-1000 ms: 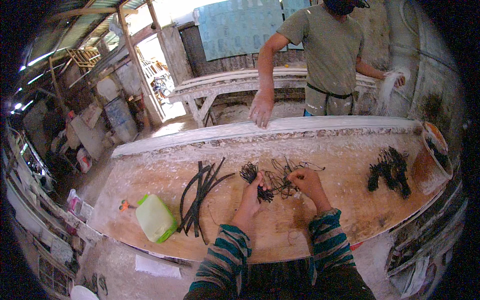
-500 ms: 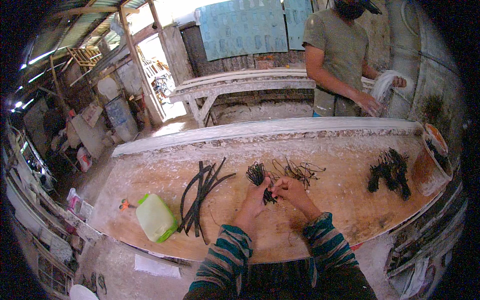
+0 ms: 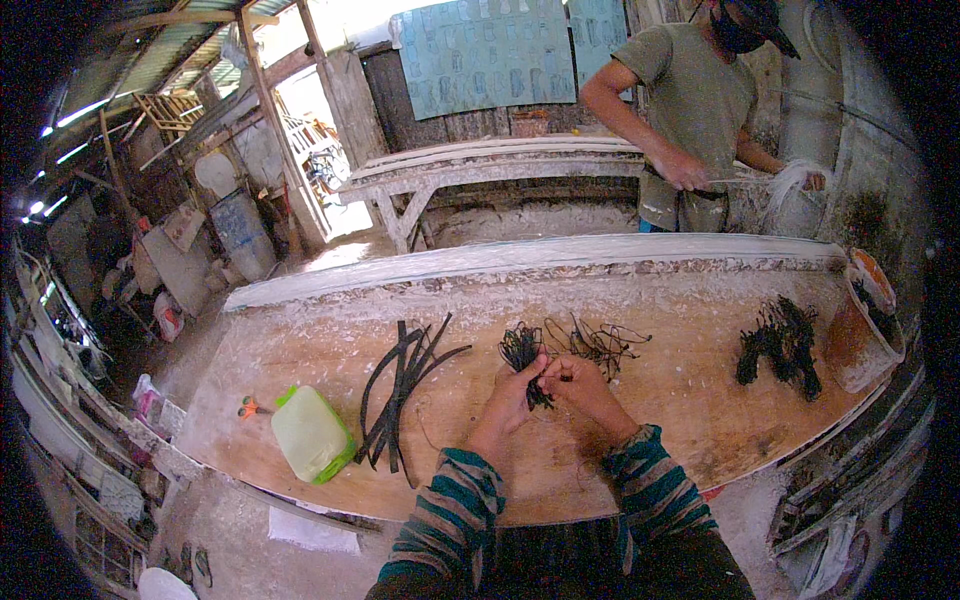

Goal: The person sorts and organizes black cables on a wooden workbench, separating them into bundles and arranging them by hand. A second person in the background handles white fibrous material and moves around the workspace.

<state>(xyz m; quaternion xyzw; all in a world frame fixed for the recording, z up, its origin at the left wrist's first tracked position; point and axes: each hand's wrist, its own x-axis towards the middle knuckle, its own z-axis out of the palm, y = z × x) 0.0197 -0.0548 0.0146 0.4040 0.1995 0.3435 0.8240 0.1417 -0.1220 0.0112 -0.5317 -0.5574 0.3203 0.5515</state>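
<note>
My left hand [image 3: 508, 398] is closed round a bundle of thin black cords [image 3: 520, 347]. Looped ends fan out above the fist, and the other ends stick out below it. Right beside it, my right hand [image 3: 584, 386] is pinched at the middle of the same bundle; whether it holds a single strand there is too small to make out. Behind my right hand, loose thin black cords [image 3: 612, 345] lie tangled on the wooden table [image 3: 480, 480]. To the left, several flat black strips [image 3: 398, 400] lie crossed over one another.
A green-lidded translucent container [image 3: 312, 436] and orange-handled scissors [image 3: 250, 407] are at left. More black cord bundles [image 3: 782, 345] lie at right beside an orange-brown bucket [image 3: 862, 335]. A whitish raised ledge [image 3: 540, 258] runs along the far edge. Beyond it a co-worker [image 3: 700, 110] handles white fibres [image 3: 797, 195].
My hands have barely moved; the bundle's looped top has shifted slightly right. The co-worker has leaned rightward and drawn a strand of white fibre out to the left.
</note>
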